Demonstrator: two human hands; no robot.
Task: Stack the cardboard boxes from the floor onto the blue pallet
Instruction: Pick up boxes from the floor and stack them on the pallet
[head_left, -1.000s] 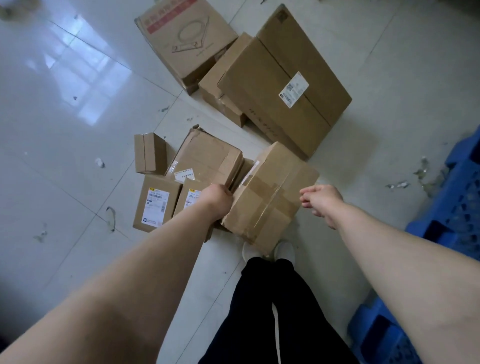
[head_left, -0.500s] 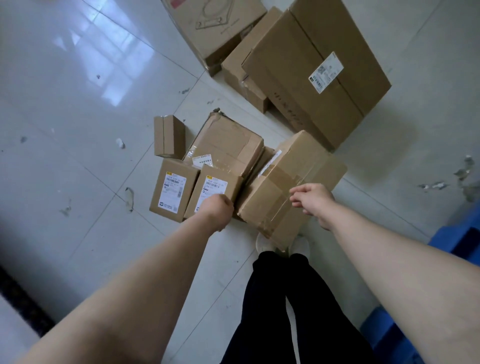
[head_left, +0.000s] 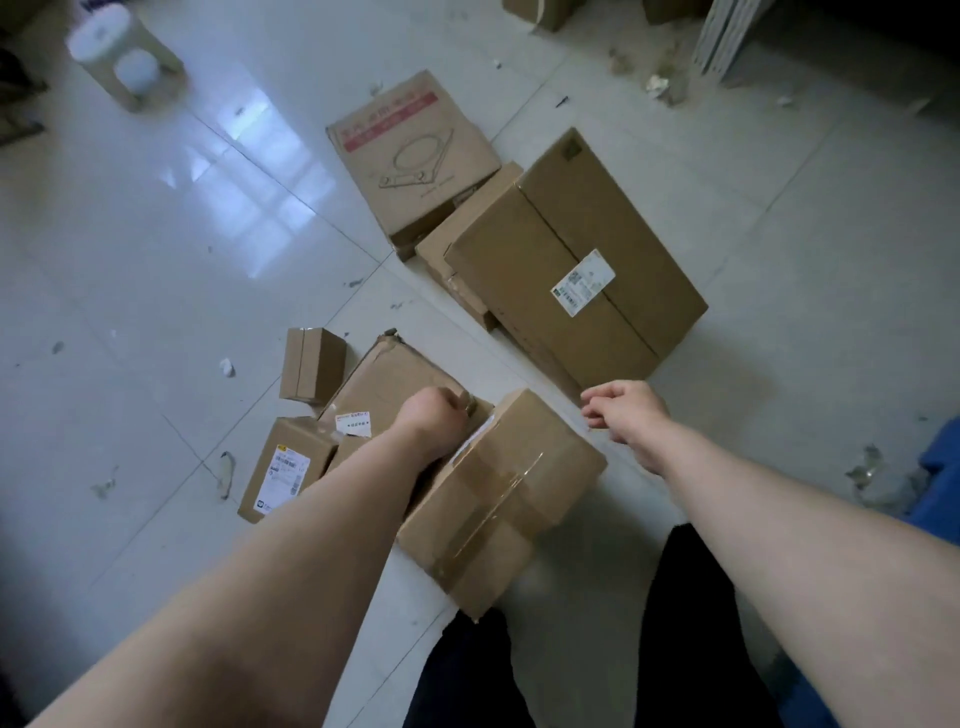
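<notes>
Far to the left of the left hand, a pale stool stands on the glossy tiled floor. Nearer, just left of the left forearm, a labelled box lies flat with a white shipping label facing up, and a small box stands beyond it, a little apart. The left hand is curled closed at the near edge of a flat box; whether it grips that box or the one beside it cannot be told, since the fingers are hidden behind the knuckles. Just right of the left hand, touching the wrist, sits a taped box, tilted, with clear tape crossing its top. It lies between the 2 hands and in front of the person's dark trousers.

Beyond both hands, a printed box with a red stripe lies flat, and a large box with a white label rests partly over a lower box.

The right hand hovers open, fingers loosely spread, just right of the taped box's far corner and touching nothing. Right of the right forearm, at the frame edge, shows the blue pallet, with scraps of debris on the floor beside it.
</notes>
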